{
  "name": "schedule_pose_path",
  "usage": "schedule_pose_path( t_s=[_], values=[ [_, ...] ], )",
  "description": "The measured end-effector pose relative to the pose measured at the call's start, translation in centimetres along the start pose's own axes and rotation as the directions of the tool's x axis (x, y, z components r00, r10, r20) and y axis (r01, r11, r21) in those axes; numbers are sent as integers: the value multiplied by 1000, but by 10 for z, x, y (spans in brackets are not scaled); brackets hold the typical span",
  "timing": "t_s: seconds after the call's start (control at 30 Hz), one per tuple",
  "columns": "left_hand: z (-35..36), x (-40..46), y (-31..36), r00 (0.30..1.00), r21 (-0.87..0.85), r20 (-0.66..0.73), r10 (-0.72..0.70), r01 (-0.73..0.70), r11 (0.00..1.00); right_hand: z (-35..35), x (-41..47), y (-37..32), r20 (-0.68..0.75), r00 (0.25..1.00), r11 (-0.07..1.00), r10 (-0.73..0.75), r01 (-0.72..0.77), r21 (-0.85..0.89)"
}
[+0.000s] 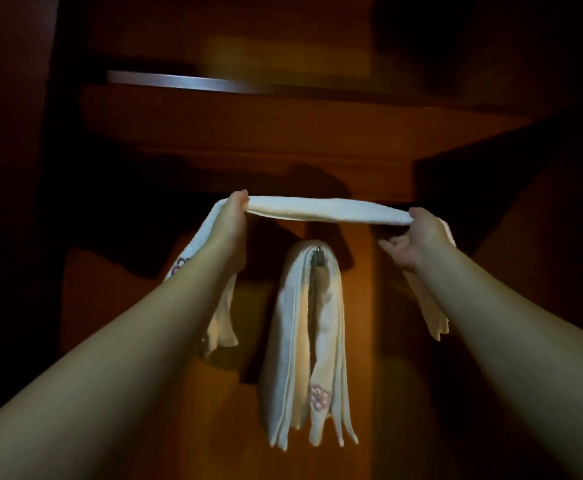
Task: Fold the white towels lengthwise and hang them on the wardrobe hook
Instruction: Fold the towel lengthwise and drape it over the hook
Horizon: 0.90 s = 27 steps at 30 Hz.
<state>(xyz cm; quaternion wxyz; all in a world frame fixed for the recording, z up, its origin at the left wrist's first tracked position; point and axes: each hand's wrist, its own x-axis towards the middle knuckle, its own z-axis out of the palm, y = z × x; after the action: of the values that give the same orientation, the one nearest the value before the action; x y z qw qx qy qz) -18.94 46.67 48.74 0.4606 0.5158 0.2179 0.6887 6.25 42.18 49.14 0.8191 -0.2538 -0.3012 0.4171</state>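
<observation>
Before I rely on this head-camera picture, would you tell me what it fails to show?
- Hook: only a metal tip shows; the hanging towels cover the rest.
- How many towels hang there: the layers overlap, so they cannot be counted.
- Held towel: its ends drop behind the left hand and right hand and their forearms.
- Wardrobe sides: lost in darkness.

Head view: I look forward, slightly upward, into a dim wooden wardrobe [317,133].
Nearness: close; both forearms reach in from the bottom corners.
Shared: I have one view only.
</observation>
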Motion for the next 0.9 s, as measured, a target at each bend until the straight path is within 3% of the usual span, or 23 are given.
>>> schedule_pose_path(
  t_s=[0.13, 0.33, 0.6, 0.77, 0.9],
  values=[
    [-6, 45, -22, 1000, 7, 8, -8, 8, 1000, 5, 55, 20, 55, 997, 997, 47, -43, -62],
    [-17, 90, -62, 997, 102, 67, -37, 30, 994, -3, 121, 58, 25, 993, 990, 116, -114, -89],
    [-40, 76, -138, 966, 27, 127, -225, 224, 974, -45, 141, 124, -36, 953, 952, 300, -302, -59],
    [-59, 56, -166, 977, -13, 60, -202, 203, 979, -69, 128, 154, -36, 929, 887, 369, -364, -285],
    [-81, 35, -184, 933, -66, -17, -359, 357, 932, -89, 108, 166, -76, 889, 725, 452, -416, -549]
  ],
)
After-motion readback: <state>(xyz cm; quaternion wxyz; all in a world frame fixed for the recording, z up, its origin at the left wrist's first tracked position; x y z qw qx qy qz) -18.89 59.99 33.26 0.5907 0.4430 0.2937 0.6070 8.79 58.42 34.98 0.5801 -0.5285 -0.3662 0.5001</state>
